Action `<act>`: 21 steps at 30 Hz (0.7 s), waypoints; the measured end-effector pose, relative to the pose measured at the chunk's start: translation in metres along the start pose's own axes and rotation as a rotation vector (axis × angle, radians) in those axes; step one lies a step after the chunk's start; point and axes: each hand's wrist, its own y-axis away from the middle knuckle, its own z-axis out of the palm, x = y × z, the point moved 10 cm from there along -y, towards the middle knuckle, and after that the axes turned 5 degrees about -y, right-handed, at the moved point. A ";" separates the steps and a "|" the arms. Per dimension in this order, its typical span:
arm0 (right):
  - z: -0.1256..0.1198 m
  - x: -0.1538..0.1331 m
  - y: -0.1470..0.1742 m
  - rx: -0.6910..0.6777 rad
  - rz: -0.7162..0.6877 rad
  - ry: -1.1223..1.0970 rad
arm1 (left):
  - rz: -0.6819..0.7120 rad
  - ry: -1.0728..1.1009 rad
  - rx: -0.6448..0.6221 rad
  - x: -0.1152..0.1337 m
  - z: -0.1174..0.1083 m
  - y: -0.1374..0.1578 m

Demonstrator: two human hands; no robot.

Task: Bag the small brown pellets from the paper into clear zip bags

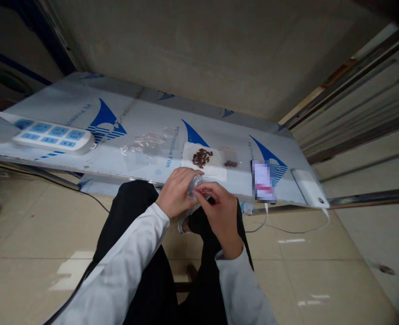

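Between my two hands, just over the table's near edge, is a small clear plastic bag. My left hand grips its left side with thumb and fingers. The fingertips of my right hand pinch the bag from the right. Beyond them, a white sheet bears a heap of small dark brown pieces, too small to name exactly. Beside the heap, on the right, lies a clear zip bag with several similar brown pieces in it. More clear plastic bags lie loosely to the left.
A white power strip with blue sockets lies at the table's left. On the right are a phone with a cable and a white device with a cord. The film-covered table stands against a wall.
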 end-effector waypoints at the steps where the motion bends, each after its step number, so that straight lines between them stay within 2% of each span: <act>1: -0.001 -0.007 -0.001 0.000 -0.046 0.098 | -0.019 0.000 0.013 -0.001 0.000 0.000; 4: -0.003 -0.018 -0.005 0.001 -0.118 0.294 | -0.059 -0.015 0.018 -0.004 0.000 0.000; 10: 0.014 -0.001 -0.018 -0.238 -0.065 0.317 | -0.080 0.006 -0.067 -0.004 0.012 0.000; 16: 0.025 0.003 -0.021 -0.416 -0.105 0.455 | -0.077 0.081 -0.085 -0.005 0.021 -0.001; 21: 0.019 0.007 -0.024 -0.429 -0.054 0.658 | -0.051 0.116 -0.106 0.000 0.024 -0.003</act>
